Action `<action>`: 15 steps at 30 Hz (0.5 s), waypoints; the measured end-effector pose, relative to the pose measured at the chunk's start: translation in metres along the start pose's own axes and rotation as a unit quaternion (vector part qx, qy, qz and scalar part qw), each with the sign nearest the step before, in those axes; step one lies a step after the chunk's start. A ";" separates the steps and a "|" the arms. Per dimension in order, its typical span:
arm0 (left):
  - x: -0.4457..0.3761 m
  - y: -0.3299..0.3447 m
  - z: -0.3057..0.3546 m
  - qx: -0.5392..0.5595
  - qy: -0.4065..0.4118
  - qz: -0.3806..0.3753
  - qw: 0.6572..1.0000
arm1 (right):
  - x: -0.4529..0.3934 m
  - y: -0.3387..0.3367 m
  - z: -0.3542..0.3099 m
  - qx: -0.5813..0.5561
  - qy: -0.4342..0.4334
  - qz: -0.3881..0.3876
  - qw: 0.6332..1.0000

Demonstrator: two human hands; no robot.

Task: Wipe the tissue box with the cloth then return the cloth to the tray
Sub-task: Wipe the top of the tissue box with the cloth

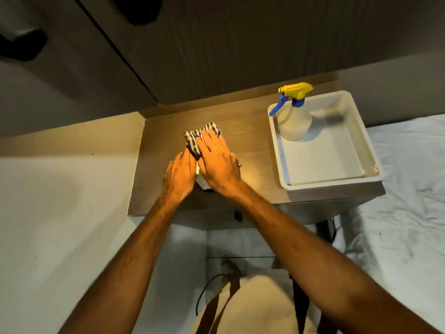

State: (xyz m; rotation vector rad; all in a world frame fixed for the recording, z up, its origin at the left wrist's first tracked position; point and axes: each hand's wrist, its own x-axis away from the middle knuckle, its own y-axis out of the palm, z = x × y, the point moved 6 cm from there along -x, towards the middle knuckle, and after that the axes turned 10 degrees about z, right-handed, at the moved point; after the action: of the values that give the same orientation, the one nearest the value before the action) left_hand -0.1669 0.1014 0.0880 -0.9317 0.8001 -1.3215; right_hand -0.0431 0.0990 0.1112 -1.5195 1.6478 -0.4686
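A checked cloth [196, 137] lies bunched over the top of the tissue box [201, 180], which is almost hidden under my hands; only a pale near corner shows. My right hand [218, 162] presses flat on the cloth, fingers pointing away from me. My left hand [179, 175] rests against the box's left side, steadying it. The white tray [361, 141] stands to the right on the wooden table.
A spray bottle [294, 119] with a yellow and blue trigger stands in the tray's far left corner. The wooden table [159, 169] meets a wall at the back. A white bed sheet [407, 213] lies to the right. A cable and bag sit on the floor below.
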 end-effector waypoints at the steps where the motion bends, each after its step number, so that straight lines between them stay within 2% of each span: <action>1: 0.001 0.000 0.002 0.002 0.006 0.003 1.000 | -0.006 -0.001 0.004 0.003 0.004 0.002 1.000; 4: -0.002 0.001 -0.003 -0.032 0.010 0.007 0.999 | 0.006 -0.003 0.002 0.007 -0.009 0.012 1.000; 8: -0.002 0.001 -0.001 -0.046 0.030 -0.021 0.998 | 0.059 -0.017 0.006 0.010 -0.111 0.019 0.994; 10: -0.004 0.000 0.001 -0.063 0.031 -0.026 0.997 | 0.084 -0.029 0.025 -0.011 -0.124 0.034 0.992; 11: -0.006 -0.001 0.001 -0.083 0.031 -0.017 0.996 | 0.093 -0.034 0.039 -0.044 -0.083 0.041 0.995; 13: -0.012 -0.006 0.007 -0.119 0.050 0.022 0.991 | 0.101 -0.040 0.078 -0.146 0.112 0.076 0.980; 15: -0.018 -0.009 0.021 -0.127 0.086 0.062 0.986 | 0.101 -0.031 0.113 -0.243 0.320 0.111 0.909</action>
State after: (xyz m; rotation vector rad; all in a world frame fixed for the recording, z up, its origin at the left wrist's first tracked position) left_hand -0.1534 0.1209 0.1050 -0.9582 1.1626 -1.2198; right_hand 0.0700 0.0259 0.0356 -1.5857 2.5751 -0.4826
